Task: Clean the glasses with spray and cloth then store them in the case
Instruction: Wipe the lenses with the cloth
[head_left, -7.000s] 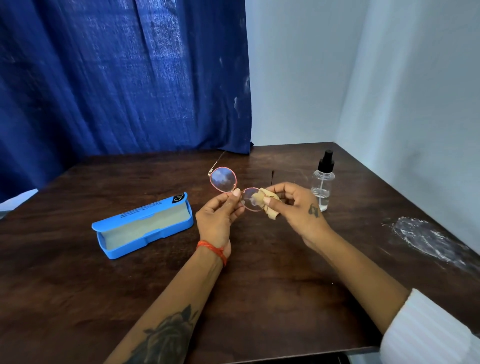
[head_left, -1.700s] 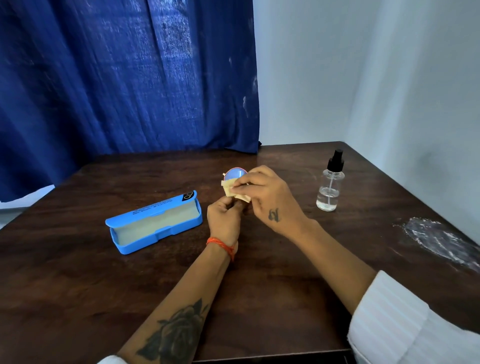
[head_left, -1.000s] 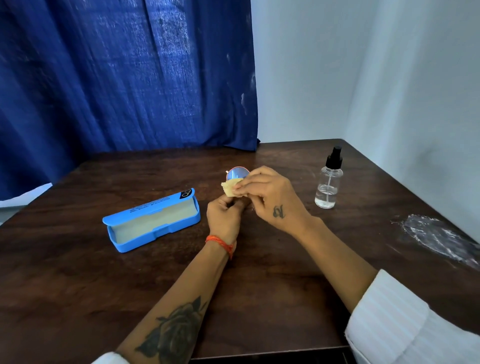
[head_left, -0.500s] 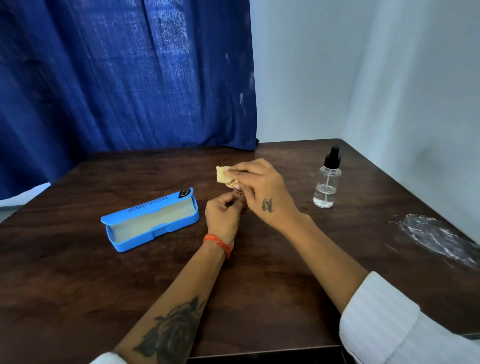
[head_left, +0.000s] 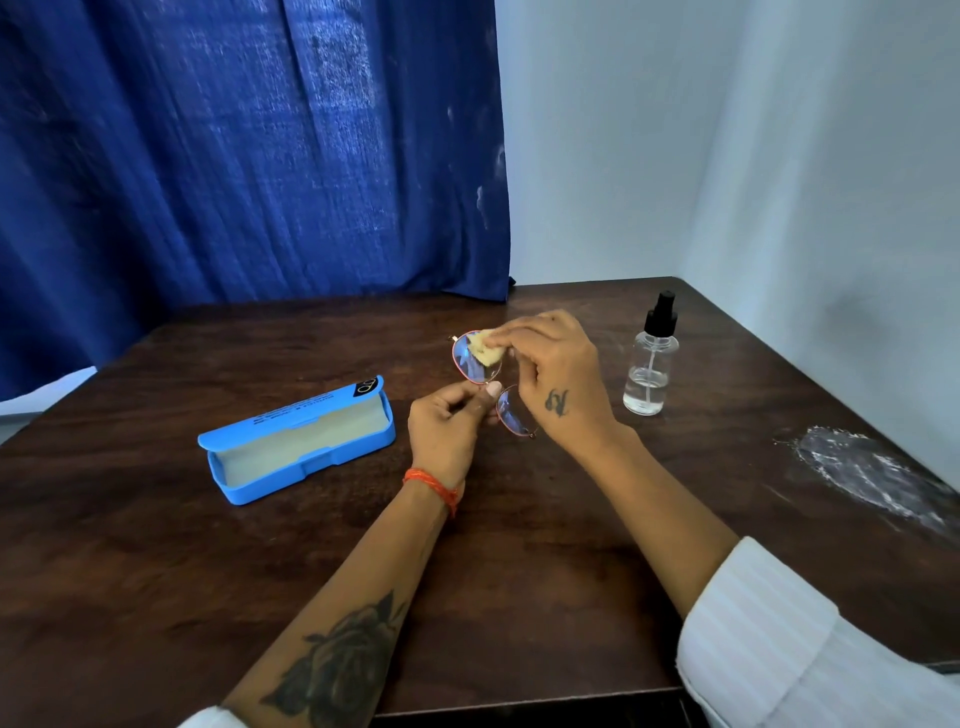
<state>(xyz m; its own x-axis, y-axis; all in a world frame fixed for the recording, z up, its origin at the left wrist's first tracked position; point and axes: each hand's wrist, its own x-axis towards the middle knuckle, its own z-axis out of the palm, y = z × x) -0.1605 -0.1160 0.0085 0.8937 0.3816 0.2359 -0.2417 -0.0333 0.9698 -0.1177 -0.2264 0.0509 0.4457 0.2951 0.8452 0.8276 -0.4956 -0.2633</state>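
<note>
Left hand (head_left: 447, 423) pinches the glasses (head_left: 480, 371) (at the bridge); right hand (head_left: 556, 379) presses the cloth (head_left: 485, 351) on a lens.

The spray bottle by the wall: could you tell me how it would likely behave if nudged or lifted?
The spray bottle stands tall and narrow, so a sideways nudge near its black cap might tip it. It looks only partly filled with clear liquid, so it is probably light. Its smooth clear wall could be a little slippery.
</note>
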